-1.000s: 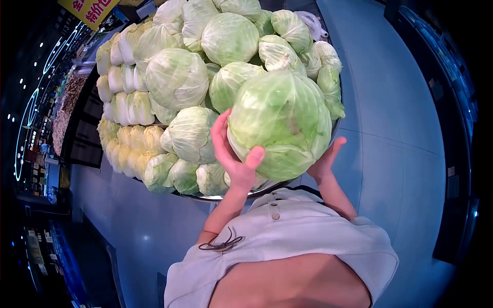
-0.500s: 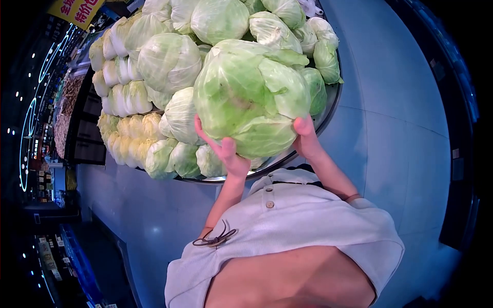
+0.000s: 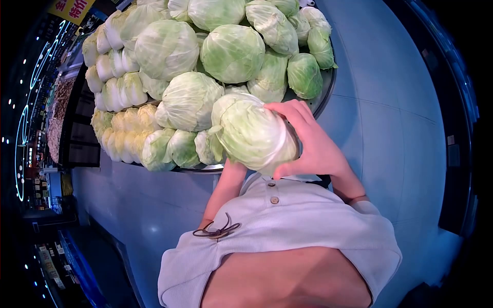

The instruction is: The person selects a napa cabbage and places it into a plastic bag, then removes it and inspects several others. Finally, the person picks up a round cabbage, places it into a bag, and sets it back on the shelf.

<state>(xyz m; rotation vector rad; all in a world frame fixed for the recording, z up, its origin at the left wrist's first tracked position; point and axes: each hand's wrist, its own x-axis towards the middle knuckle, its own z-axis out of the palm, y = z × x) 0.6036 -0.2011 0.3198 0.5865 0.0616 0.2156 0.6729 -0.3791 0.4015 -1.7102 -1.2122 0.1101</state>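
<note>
A pale green cabbage [image 3: 251,134] is held between my two hands, just in front of my body at the near edge of the produce stand. My right hand [image 3: 316,141] grips its right side, thumb at the lower end and fingers on top. Beneath the cabbage is my left hand [image 3: 235,168]; its fingers are hidden and only the part near the wrist shows. Close by on the pile, a round cabbage [image 3: 190,101] lies to the left and a greener cabbage [image 3: 232,54] lies behind.
More cabbages [image 3: 167,50] are heaped on the round stand [image 3: 328,95]. Napa cabbages [image 3: 123,90] are stacked in rows at the left. A yellow sign [image 3: 72,10] hangs at the upper left. Grey tiled floor [image 3: 395,138] runs along the right, beside a dark shelf edge [image 3: 454,169].
The cabbage has moved down and away from the camera and has turned, showing its paler side. My right hand has shifted onto its upper right side; my left hand has slipped out of sight beneath.
</note>
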